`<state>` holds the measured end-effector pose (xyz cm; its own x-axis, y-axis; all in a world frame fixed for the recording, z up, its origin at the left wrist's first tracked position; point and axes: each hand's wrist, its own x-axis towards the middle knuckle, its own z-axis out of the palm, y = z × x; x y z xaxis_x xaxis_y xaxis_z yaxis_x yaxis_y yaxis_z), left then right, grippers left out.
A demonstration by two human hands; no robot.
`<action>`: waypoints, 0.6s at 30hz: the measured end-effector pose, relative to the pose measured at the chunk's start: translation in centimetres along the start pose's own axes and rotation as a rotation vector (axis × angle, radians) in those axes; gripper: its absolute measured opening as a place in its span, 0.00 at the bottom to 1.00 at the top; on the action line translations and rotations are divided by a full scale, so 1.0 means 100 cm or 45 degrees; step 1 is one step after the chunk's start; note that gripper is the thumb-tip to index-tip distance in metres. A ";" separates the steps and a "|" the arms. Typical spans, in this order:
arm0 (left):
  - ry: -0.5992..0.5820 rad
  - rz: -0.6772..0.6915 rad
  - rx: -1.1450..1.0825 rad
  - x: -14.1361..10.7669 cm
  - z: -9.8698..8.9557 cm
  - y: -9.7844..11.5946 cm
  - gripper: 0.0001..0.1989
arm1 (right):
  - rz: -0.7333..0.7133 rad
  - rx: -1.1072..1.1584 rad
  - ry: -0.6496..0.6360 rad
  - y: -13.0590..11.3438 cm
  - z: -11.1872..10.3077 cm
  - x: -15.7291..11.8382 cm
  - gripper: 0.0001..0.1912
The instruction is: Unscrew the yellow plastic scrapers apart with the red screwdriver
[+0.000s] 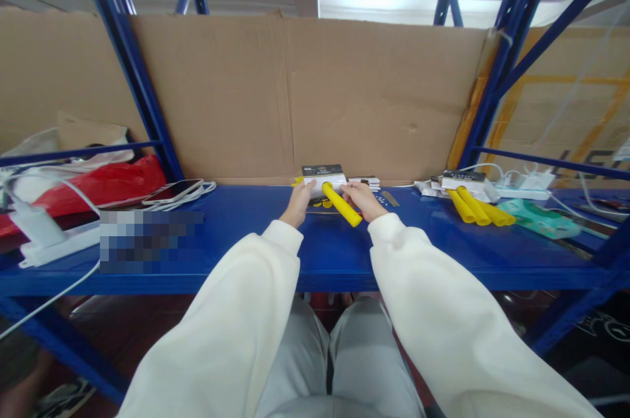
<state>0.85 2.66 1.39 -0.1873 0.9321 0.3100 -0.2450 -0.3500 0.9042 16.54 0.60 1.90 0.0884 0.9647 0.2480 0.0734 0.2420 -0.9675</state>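
A white card package with a black top strip (322, 171) is held upright between my two hands over the blue table (236, 241). A yellow tube (343, 205) sticks out from its front, pointing toward me and slightly right. My left hand (298, 202) grips the package's left edge. At its right edge, my right hand (363, 199) pinches the package beside the tube. Behind and below the package, small yellow pieces show in part. Stacked white cards (367, 181) lie just beyond my right hand, near a small grey strip (390, 199).
More yellow tubes (475, 208) with packages lie at the right, beside a green packet (540, 218) and a white power strip (524, 192). A phone (173, 191), red bag (105, 188) and white cables are at the left. Cardboard (384, 96) stands behind, between blue posts.
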 end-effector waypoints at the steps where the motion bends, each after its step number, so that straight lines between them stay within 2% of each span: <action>1: 0.006 -0.009 -0.027 0.000 0.000 0.000 0.07 | 0.015 0.057 -0.014 -0.001 0.000 -0.001 0.12; 4: 0.000 -0.072 -0.134 0.000 0.001 0.002 0.09 | -0.002 0.210 -0.037 -0.001 0.000 -0.001 0.13; 7: 0.018 -0.185 -0.227 0.001 -0.002 0.005 0.15 | -0.011 0.248 -0.063 -0.001 -0.001 -0.001 0.13; 11: 0.229 -0.261 -0.233 0.005 -0.010 0.010 0.22 | -0.040 0.241 -0.115 -0.003 -0.003 -0.002 0.16; 13: 0.350 -0.268 -0.235 0.005 -0.012 0.012 0.21 | -0.079 0.244 -0.156 -0.003 -0.002 -0.003 0.18; 15: 0.433 -0.261 -0.250 0.004 -0.013 0.014 0.14 | -0.106 0.240 -0.179 -0.003 -0.001 -0.003 0.19; 17: 0.458 -0.239 -0.263 0.001 -0.011 0.016 0.08 | -0.120 0.222 -0.189 -0.003 0.000 -0.004 0.20; 18: 0.462 -0.228 -0.264 0.000 -0.010 0.017 0.09 | -0.126 0.212 -0.190 -0.003 0.001 -0.004 0.20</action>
<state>-0.55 1.93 2.61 -0.4367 0.8996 -0.0019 -0.4821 -0.2322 0.8448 16.43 0.16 2.08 -0.0597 0.9370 0.3442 -0.0914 0.3383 -0.9366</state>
